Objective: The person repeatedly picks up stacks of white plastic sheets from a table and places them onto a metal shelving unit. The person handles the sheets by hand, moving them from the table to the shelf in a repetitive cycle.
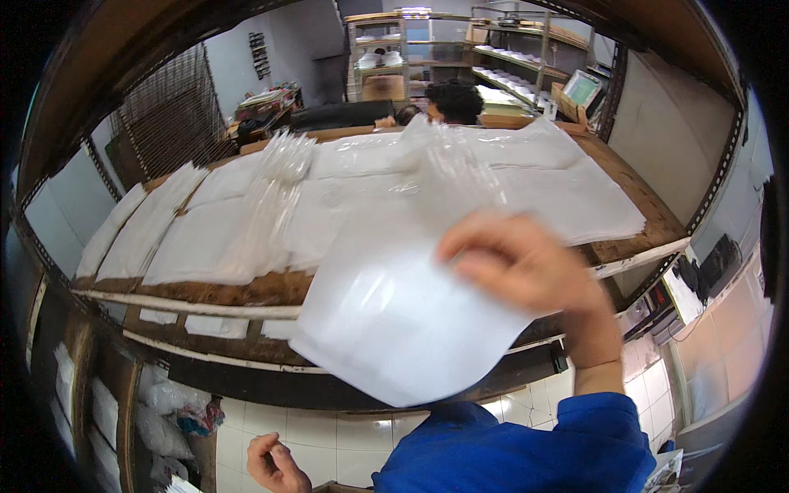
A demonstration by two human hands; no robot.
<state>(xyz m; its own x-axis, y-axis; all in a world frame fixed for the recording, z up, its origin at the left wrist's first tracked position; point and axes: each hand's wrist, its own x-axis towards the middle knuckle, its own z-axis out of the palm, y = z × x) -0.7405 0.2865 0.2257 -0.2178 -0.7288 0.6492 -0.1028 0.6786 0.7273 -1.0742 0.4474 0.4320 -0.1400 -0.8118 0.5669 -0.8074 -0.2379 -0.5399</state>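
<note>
My right hand [522, 267], blurred by motion, pinches the edge of a white translucent plastic bag [386, 320] between thumb and fingers. The bag hangs tilted over the front edge of a wooden shelf [267, 289]. Behind it, on the shelf, lie stacks of similar plastic bags [567, 201], some in clear glossy wrap. A ruffled pile of bags [271, 189] rises left of the middle. Low at the bottom, away from the shelf, my left hand [275, 464] has loosely curled fingers with a gap between them. I see nothing in it.
Dark slotted metal posts [713, 172] frame the shelf at both sides. Beneath it runs a lower shelf with more white bags [215, 326]. Bundles of clear plastic [164, 427] stand at lower left. Beyond the shelf, a person's dark-haired head [454, 103] shows before storage racks [509, 62].
</note>
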